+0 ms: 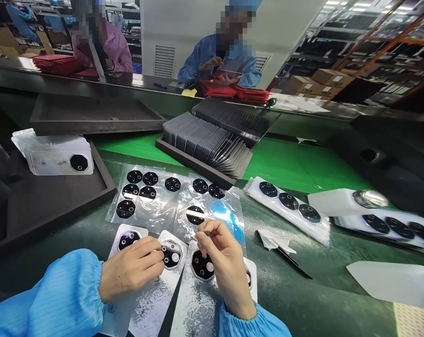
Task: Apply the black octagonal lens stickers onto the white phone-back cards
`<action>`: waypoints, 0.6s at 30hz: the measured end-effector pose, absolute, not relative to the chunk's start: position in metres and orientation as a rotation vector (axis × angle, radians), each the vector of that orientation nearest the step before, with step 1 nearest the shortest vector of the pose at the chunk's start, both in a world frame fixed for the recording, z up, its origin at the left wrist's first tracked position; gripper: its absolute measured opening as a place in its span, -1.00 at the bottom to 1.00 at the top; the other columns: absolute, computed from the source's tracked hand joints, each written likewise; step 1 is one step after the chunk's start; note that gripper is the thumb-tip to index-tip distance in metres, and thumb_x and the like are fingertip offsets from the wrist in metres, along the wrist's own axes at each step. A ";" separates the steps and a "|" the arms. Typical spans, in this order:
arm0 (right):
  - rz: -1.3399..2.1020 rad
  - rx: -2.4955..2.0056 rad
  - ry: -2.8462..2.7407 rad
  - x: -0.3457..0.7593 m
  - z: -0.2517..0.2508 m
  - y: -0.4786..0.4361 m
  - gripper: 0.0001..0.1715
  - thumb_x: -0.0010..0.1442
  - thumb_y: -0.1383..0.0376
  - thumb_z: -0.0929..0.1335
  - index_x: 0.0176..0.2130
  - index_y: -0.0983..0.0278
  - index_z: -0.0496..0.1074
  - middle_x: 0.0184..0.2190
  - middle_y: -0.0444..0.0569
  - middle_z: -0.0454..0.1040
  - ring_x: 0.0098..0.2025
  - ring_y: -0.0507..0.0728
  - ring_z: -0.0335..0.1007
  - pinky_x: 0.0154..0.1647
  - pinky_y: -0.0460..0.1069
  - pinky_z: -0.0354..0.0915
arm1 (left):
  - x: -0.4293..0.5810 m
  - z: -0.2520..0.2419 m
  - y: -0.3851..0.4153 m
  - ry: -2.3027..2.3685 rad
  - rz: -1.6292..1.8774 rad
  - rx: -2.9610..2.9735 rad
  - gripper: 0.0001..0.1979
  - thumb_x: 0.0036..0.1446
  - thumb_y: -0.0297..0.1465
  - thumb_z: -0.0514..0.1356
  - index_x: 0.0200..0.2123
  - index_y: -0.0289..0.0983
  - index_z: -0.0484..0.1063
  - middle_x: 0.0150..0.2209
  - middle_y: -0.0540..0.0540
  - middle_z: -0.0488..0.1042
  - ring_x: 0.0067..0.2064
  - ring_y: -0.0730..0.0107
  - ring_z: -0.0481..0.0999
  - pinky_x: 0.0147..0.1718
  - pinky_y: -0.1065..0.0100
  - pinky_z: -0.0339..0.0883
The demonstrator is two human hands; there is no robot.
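Several silvery phone back panels lie side by side in front of me, each with a black camera cover at its top end. My left hand is over the left panels, fingers curled together at the edge of one camera cover; its fingertips are partly hidden. Above another panel, thumb and forefinger of my right hand pinch a small dark piece. Just beyond, clear film sheets carry several loose black camera covers, with blue film at the right.
Dark panels stand in a black tray on the green belt. More silver panels lean in the left tray. Tweezers, white tissue and bagged covers lie rightward. Two people sit opposite.
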State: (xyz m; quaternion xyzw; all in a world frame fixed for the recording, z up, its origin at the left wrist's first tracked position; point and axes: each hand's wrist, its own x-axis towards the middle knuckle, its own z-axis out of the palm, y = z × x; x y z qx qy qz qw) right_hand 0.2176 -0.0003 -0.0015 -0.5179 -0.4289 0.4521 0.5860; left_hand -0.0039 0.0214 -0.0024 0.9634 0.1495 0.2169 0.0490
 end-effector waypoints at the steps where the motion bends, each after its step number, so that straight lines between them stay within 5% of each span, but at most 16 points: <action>1: 1.011 -1.241 -1.055 0.216 -0.001 -0.002 -0.74 0.21 0.14 0.42 -0.37 0.24 0.35 -0.46 -0.19 0.31 -0.52 -0.04 0.16 -0.53 -0.12 0.15 | -0.005 -0.002 0.022 0.497 0.658 2.884 -0.83 0.31 -0.62 0.02 -0.27 -0.38 0.38 -0.26 -0.14 0.48 -0.10 0.24 0.41 -0.03 0.16 0.39; 9: 0.645 -1.299 -1.308 0.215 0.003 -0.013 -0.65 0.35 0.18 0.30 -0.44 0.25 0.41 -0.58 -0.20 0.28 -0.56 -0.04 0.14 -0.54 -0.10 0.06 | -0.015 0.011 0.026 0.775 0.928 2.623 -0.87 0.28 -0.62 0.08 -0.22 -0.30 0.34 -0.25 -0.08 0.46 -0.09 0.30 0.38 -0.01 0.20 0.23; 15: 0.764 -1.224 -0.906 0.215 -0.003 -0.010 -0.41 0.39 0.08 0.23 -0.61 0.27 0.22 -0.65 -0.21 0.09 -0.60 -0.05 0.01 -0.57 -0.08 -0.03 | -0.013 0.017 0.025 0.789 0.973 2.620 -0.86 0.27 -0.62 0.10 -0.21 -0.29 0.36 -0.28 -0.04 0.48 -0.13 0.34 0.38 -0.02 0.22 0.19; 18: 0.790 -1.224 -0.832 0.219 -0.007 -0.007 -0.47 0.35 0.05 0.28 -0.54 0.28 0.35 -0.65 -0.19 0.19 -0.59 -0.04 0.09 -0.56 -0.10 0.03 | -0.014 0.017 0.024 0.795 0.995 2.624 -0.85 0.27 -0.62 0.11 -0.20 -0.29 0.38 -0.27 -0.05 0.49 -0.11 0.32 0.39 -0.02 0.21 0.19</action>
